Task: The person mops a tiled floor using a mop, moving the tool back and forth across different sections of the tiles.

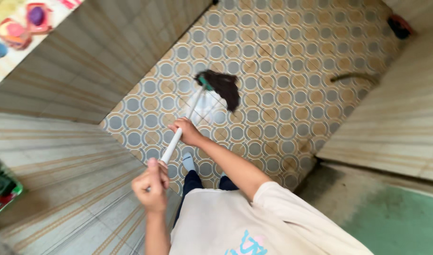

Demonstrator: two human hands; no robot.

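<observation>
Patterned floor tiles [273, 61], tiled walls [84, 71], both hands gripping mop [197, 101]

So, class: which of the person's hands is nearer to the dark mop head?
The right hand: it grips the white handle partway down, closer to the mop head. The left hand grips the handle's top end.

I see my left hand [151, 185] fisted low at centre frame, forearm rising from the bottom edge. My right hand [188, 131] is clenched higher up, arm extended from lower right.
</observation>
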